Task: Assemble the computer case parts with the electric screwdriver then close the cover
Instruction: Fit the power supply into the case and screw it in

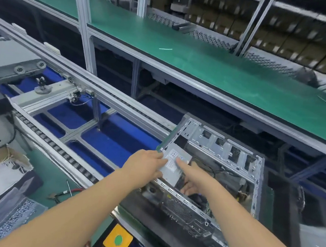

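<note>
The open computer case (208,179) is lying on its side on a dark pallet at the near edge of the conveyor, and everything else is placed from it. In its near-left corner a grey power supply (174,165) is being seated. The left hand (146,166) is laid against the unit's left end, fingers fairly straight and pressing rather than wrapping. The right hand (190,177) is set over the unit's right side, thumb stretched across the label and fingers curled down into the case; whether they are hooked under the unit cannot be told.

The chief risk is judged to be a skewed seat: if the unit is pushed in tilted, its screw holes may not be lined up with the rear panel and screws could be cross-threaded. Loose cables (230,175), seen just right of the unit inside the case, could be pinched beneath it. Fingers could be scraped on the stamped metal rim. The electric screwdriver is not seen; a tray of screws (12,220) is lying well left of the case.
</note>
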{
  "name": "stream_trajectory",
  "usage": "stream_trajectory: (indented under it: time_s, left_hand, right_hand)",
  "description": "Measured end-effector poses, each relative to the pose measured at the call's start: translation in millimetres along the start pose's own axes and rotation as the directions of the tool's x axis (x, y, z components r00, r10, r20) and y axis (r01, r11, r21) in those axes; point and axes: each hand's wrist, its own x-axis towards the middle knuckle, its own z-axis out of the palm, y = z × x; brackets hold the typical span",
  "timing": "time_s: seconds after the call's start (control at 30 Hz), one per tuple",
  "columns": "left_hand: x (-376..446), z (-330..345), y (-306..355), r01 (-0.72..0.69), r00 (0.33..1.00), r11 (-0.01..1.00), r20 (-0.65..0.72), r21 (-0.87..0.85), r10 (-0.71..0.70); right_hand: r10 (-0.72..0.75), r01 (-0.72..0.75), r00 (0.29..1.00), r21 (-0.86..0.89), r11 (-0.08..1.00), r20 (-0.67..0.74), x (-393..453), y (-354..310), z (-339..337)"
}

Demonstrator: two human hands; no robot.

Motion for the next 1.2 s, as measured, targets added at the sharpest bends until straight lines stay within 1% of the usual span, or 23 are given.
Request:
stream_trajectory:
  time_s: [0.1, 0.17, 0.27, 0.37, 0.47, 0.53, 0.6, 0.67, 0.77, 0.83, 0.93, 0.97, 1.03, 1.1, 1.2]
  left_hand:
    - [3.1, 2.2, -0.5, -0.029, 0.999, 0.999, -0.032, 0.043, 0.030]
    - [4.0, 6.0, -0.2, -0.040, 0.998, 0.998, -0.054, 0.049, 0.043]
    - [4.4, 12.8, 3.1, -0.043, 0.995, 0.999, -0.084, 0.020, 0.045]
    - [9.0, 16.4, 5.6, -0.016, 0.996, 1.000, -0.089, -0.015, 0.014]
    - [14.0, 21.7, 8.5, -0.008, 0.994, 1.000, -0.111, -0.016, 0.006]
    - [14.2, 24.7, 11.2, -0.002, 0.993, 1.000, -0.117, -0.012, 0.001]
    - [13.2, 28.9, 14.4, 0.006, 0.994, 1.000, -0.109, -0.027, -0.009]
    - [10.2, 33.0, 18.8, 0.020, 0.995, 0.999, -0.101, -0.027, -0.023]
    - [6.9, 29.7, 24.5, 0.063, 0.993, 0.997, -0.093, -0.034, -0.066]
    - [9.4, 20.4, 28.5, 0.074, 0.996, 0.997, -0.056, -0.012, -0.074]
    - [17.3, 8.0, 36.9, 0.098, 0.995, 0.994, -0.007, 0.039, -0.098]
    - [20.1, 4.2, 40.7, 0.105, 0.994, 0.993, 0.015, 0.059, -0.106]
    - [25.2, -1.3, 47.2, 0.109, 0.993, 0.989, 0.040, 0.103, -0.113]
    - [27.9, -6.7, 52.3, 0.110, 0.992, 0.985, 0.051, 0.133, -0.118]
    - [20.5, -5.0, 55.2, 0.102, 0.989, 0.983, 0.089, 0.152, -0.116]
  right_hand:
    - [0.022, -0.023, 0.999, 0.048, 0.999, 0.023, -3.4, 0.2, 3.8]
    - [0.044, -0.049, 0.997, 0.079, 0.996, 0.062, -6.7, -0.8, 6.9]
    - [0.056, -0.074, 0.994, 0.191, 0.979, 0.097, -8.3, -3.0, 15.0]
    - [0.019, -0.030, 0.999, 0.315, 0.949, 0.037, -5.3, -4.9, 19.8]
    - [-0.056, 0.072, 0.997, 0.350, 0.934, -0.054, -3.3, -4.1, 21.9]
    - [-0.116, 0.154, 0.984, 0.326, 0.933, -0.135, 1.4, -0.7, 25.5]
    - [-0.159, 0.206, 0.964, 0.218, 0.954, -0.213, 3.9, 1.6, 28.1]
    - [-0.188, 0.214, 0.944, 0.069, 0.974, -0.270, 8.1, 5.6, 30.6]
    - [-0.227, 0.206, 0.918, -0.098, 0.974, -0.326, 10.3, 7.8, 30.7]
    - [-0.243, 0.198, 0.912, -0.165, 0.966, -0.331, 15.4, 5.2, 22.7]
    - [-0.191, 0.143, 0.933, -0.173, 0.975, -0.306, 27.7, -1.6, 5.0]
    - [-0.166, 0.128, 0.947, -0.151, 0.980, -0.277, 31.2, -4.2, 1.1]
    - [-0.135, 0.127, 0.964, -0.051, 0.991, -0.227, 35.4, -9.6, -3.0]
    - [-0.134, 0.145, 0.965, 0.036, 0.989, -0.225, 39.3, -7.9, -3.8]
    - [-0.161, 0.167, 0.965, 0.013, 0.986, -0.205, 39.2, 0.6, -0.8]
